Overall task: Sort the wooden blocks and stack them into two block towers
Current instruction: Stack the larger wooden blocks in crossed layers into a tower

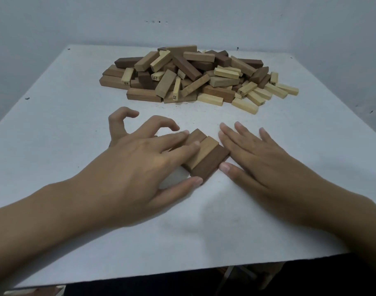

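Three brown wooden blocks lie side by side flat on the table, forming one row (pixel 206 155): a mid-brown block, a lighter tan one (pixel 204 153) and a dark brown one (pixel 212 163). My left hand (pixel 140 163) rests over the row's left side, two fingers lying on top and the thumb at its near end. My right hand (pixel 253 150) lies flat, fingers straight, its edge against the row's right side and the thumb at the near corner. A large mixed pile of blocks (pixel 193 75) sits farther back.
The pile holds several big dark and tan blocks and several smaller pale ones (pixel 259 95), some numbered, spread to its right. The white table (pixel 65 116) ends in a near edge just below my forearms. A plain wall stands behind.
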`<state>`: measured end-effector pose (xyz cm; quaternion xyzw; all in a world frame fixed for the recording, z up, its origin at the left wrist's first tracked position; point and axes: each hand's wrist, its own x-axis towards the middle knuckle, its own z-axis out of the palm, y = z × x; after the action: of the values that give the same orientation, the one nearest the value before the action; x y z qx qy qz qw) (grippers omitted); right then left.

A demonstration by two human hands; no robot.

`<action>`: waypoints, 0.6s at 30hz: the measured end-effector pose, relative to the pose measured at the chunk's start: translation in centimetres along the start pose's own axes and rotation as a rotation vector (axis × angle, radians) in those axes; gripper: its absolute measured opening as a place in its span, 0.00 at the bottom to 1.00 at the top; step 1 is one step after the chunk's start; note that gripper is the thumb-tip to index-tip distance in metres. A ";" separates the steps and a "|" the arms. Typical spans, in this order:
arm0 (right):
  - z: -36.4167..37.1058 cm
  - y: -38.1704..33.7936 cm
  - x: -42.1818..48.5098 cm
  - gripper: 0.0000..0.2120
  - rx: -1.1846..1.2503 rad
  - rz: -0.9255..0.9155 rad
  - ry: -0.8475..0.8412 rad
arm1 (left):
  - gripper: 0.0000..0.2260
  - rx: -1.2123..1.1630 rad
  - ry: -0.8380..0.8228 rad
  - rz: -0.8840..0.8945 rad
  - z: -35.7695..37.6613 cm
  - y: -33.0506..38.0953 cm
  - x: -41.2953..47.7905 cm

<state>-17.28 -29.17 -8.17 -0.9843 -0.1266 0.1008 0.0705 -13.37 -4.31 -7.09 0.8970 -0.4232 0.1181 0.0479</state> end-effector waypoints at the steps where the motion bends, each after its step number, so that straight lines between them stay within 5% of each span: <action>1: 0.1 -0.3 -0.4 0.40 0.008 0.018 0.001 | 0.22 0.003 0.003 0.012 0.0 0.0 0.0; 18: 0.0 -1.5 -3.4 0.37 -0.024 0.014 -0.043 | 0.21 0.036 -0.064 0.222 0.2 -0.5 0.3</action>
<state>-20.88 -28.58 -7.29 -0.9836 -0.1222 0.1211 0.0551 -12.80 -4.24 -7.19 0.8486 -0.5191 0.1015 0.0050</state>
